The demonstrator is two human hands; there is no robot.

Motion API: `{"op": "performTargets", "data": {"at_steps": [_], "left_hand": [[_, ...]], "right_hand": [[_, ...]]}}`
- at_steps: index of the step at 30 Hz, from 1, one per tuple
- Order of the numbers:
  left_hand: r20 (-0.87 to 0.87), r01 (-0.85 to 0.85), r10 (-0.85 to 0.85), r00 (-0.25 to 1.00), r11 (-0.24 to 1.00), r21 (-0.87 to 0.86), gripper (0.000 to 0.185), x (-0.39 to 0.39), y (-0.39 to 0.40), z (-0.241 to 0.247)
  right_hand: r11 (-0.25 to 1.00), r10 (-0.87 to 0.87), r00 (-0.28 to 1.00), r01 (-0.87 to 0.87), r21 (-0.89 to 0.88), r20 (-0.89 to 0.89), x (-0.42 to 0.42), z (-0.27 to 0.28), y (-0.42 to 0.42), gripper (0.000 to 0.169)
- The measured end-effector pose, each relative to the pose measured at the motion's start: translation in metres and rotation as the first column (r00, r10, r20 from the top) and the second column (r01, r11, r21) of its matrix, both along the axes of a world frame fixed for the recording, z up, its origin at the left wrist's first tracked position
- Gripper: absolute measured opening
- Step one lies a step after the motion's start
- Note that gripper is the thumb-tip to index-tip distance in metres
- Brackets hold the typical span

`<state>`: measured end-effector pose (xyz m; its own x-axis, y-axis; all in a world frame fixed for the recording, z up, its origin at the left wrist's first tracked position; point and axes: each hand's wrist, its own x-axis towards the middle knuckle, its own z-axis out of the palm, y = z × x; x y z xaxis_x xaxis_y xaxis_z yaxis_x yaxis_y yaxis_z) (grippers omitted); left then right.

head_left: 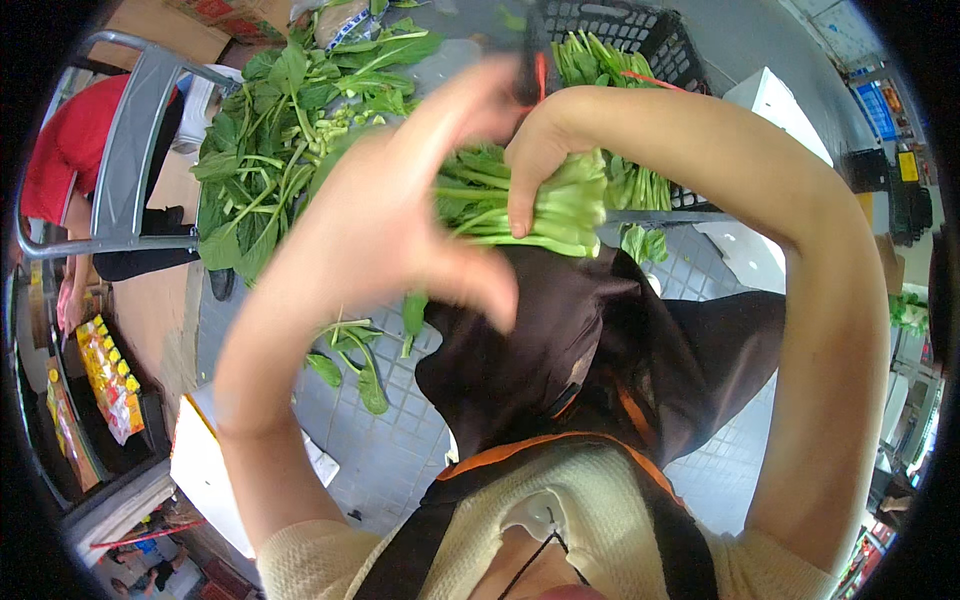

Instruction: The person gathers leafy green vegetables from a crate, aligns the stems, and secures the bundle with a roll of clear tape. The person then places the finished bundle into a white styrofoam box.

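Note:
My right hand [540, 161] is closed around a bunch of leafy green stems [562, 202], whose pale cut ends point right. Above the bunch's leafy side, my left hand [442, 202] is blurred, with fingers and thumb spread apart; nothing shows in it. A loose heap of leafy greens [259, 165] with small cut stem pieces [330, 131] lies to the left on the table. More bundled greens [600, 60] rest in and against a black plastic crate [675, 45] at the upper right. A red tie [541, 75] shows near my right hand.
A plastic bag [341, 22] lies at the table's far side. Fallen leaves [367, 375] are on the tiled floor. At the left stands a grey metal-framed chair [124, 142], with a person in red [60, 157] bending beyond it. A white box [780, 105] stands at the right.

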<state>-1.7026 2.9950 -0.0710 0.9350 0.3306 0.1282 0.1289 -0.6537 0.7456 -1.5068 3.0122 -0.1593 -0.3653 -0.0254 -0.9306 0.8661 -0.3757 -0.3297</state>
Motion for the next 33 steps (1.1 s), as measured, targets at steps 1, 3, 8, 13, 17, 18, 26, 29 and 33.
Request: {"op": "performTargets", "data": {"at_steps": [1, 3, 8, 13, 17, 18, 26, 29, 33], "left_hand": [[0.103, 0.041, -0.048, 0.993, 0.996, 0.076, 0.119, 0.032, 0.028, -0.013], [-0.128, 0.257, -0.273, 0.953, 0.957, -0.133, 0.126, 0.068, 0.058, -0.036], [-0.539, 0.174, -0.51, 0.67, 0.814, -0.555, 0.092, 0.066, 0.07, -0.084], [-0.475, 0.086, -0.5, 0.724, 0.749, -0.657, 0.083, 0.051, 0.07, -0.102], [-0.21, 0.143, -0.484, 0.85, 0.595, -0.791, 0.086, 0.033, 0.056, -0.126], [-0.258, 0.103, -0.523, 0.812, 0.563, -0.82, 0.094, 0.028, 0.058, -0.129], [-0.279, -0.035, -0.35, 0.894, 0.568, -0.823, 0.088, 0.003, 0.054, -0.129], [-0.387, -0.119, -0.307, 0.87, 0.63, -0.768, 0.088, -0.003, 0.049, -0.122], [-0.268, -0.029, -0.263, 0.927, 0.662, -0.749, 0.089, -0.02, 0.045, -0.119]], "right_hand": [[0.936, 0.117, 0.988, -0.145, 0.32, 0.105, -0.001, 0.003, 0.002, 0.074], [0.848, 0.206, 0.974, -0.226, 0.48, 0.094, -0.008, 0.004, 0.002, 0.083], [0.99, -0.028, 0.988, 0.048, 0.132, -0.153, -0.007, 0.006, 0.006, 0.053], [0.987, 0.015, 0.982, -0.045, -0.155, -0.19, -0.007, 0.003, 0.027, 0.059], [0.983, -0.101, 0.959, 0.056, -0.173, -0.265, 0.029, 0.01, 0.047, 0.077], [0.968, -0.24, 0.949, 0.249, 0.018, -0.204, 0.047, 0.013, 0.046, 0.081], [0.68, -0.264, 0.85, 0.499, 0.537, -0.455, 0.036, -0.059, -0.094, 0.103], [0.475, -0.422, 0.225, 0.88, -0.003, -0.878, -0.006, -0.083, -0.096, 0.086], [0.522, -0.342, 0.283, 0.85, 0.069, -0.896, -0.018, -0.067, -0.074, 0.079]]}}
